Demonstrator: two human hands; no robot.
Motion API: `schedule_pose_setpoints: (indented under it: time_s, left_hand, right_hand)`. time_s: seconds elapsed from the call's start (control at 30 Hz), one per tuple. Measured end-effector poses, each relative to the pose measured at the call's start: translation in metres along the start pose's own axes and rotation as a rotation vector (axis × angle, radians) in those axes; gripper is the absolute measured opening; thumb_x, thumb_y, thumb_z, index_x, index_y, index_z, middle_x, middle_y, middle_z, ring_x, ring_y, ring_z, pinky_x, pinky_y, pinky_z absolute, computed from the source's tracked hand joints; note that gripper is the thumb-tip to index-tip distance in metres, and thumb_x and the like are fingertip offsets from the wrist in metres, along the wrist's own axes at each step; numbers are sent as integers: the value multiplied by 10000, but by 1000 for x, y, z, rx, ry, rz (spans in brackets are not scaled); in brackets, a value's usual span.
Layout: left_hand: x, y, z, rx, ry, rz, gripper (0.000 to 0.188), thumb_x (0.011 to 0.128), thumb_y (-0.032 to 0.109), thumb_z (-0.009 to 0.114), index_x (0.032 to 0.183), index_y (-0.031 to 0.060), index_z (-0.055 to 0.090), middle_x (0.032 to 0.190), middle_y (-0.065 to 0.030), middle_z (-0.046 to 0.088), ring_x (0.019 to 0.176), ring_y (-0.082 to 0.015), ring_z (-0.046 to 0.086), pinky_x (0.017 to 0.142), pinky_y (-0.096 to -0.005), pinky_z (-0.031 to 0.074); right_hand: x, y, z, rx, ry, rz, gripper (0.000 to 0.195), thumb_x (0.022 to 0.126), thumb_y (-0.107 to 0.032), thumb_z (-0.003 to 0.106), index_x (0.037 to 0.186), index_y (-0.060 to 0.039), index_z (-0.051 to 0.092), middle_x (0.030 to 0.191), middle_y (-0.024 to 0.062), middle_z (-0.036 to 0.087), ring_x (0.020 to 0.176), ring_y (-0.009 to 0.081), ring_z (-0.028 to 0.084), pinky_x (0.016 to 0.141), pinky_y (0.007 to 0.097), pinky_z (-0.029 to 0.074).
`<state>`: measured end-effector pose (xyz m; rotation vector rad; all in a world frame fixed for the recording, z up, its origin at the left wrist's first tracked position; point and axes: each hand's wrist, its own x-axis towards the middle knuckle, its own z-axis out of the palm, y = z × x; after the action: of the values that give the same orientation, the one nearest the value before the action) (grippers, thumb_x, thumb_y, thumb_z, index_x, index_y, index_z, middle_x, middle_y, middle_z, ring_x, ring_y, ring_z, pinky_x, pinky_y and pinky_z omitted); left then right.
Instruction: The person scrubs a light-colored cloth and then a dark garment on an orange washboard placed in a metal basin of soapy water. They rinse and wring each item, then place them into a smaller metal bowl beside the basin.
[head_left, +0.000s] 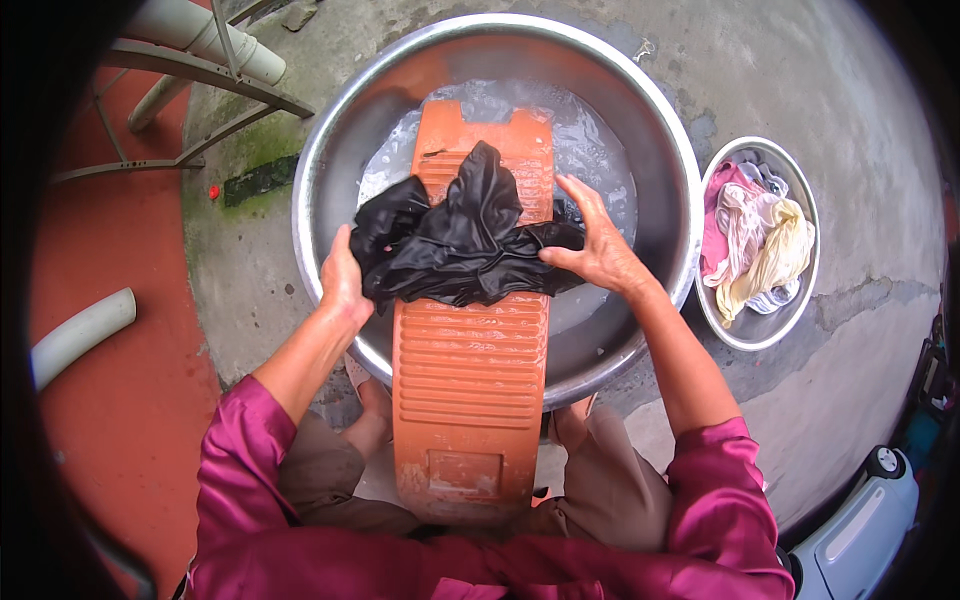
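A wet black garment lies bunched across an orange ridged washboard. My left hand is against the garment's left end, its fingers hidden by the cloth, so I cannot tell whether it grips. At the other end, my right hand has its thumb and fingers spread, with the thumb tip at the cloth. The washboard leans in a large round metal basin. Its upper end stands in sudsy water, and its lower end extends over the near rim between my legs.
A smaller metal basin on the right holds pink, white and yellow clothes. To the left are a metal frame, a white pipe and another pipe piece. A light-blue wheeled object stands at lower right.
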<state>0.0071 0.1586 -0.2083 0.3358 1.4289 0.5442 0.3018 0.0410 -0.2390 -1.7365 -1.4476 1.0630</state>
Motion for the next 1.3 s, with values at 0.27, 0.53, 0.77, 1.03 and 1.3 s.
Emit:
schedule_pose_setpoints:
  time_s: [0.27,0.53,0.77,1.03,1.3]
  left_hand:
    - [-46,-4,-31,1699,-343,372,504,891,456,580,1039,-25,612,915,-131,672,838,-314,659,730,-342,537]
    - [44,7,48,1674,-503,1032,580,961,460,399,1374,54,417,1412,-214,399,1319,-355,370,1111,-459,232]
    - [80,19,-49,1707,-157,611,554,979,463,372,1344,56,464,1280,-234,521,1206,-389,486,1037,-399,357]
    - [90,7,64,1176,-337,1086,565,977,478,351,1360,73,443,1383,-210,410,1317,-344,367,1089,-372,283]
    - [-2,-36,2,1431,-652,1114,432,867,480,558,999,71,600,1312,-223,443,1299,-426,339,1048,-562,254]
  right_hand:
    - [-30,78,52,-549,-61,270,677,646,-129,772,1256,-127,476,1346,126,456,1284,317,390,963,536,386]
    - [-6,-15,-20,-41,339,141,282,772,-32,654,1036,-50,555,823,179,643,812,354,636,724,354,491]
    - [-14,-77,-24,461,230,-80,411,789,-65,709,1157,1,537,1106,76,610,1044,144,561,926,282,426]
    - [47,55,-9,-72,140,168,473,864,-185,604,1305,-44,506,1302,186,510,1247,303,465,1039,356,368]
    - [-13,-49,65,-328,-41,-340,824,587,-597,740,1215,-94,565,1286,127,510,1222,361,427,1013,541,299]
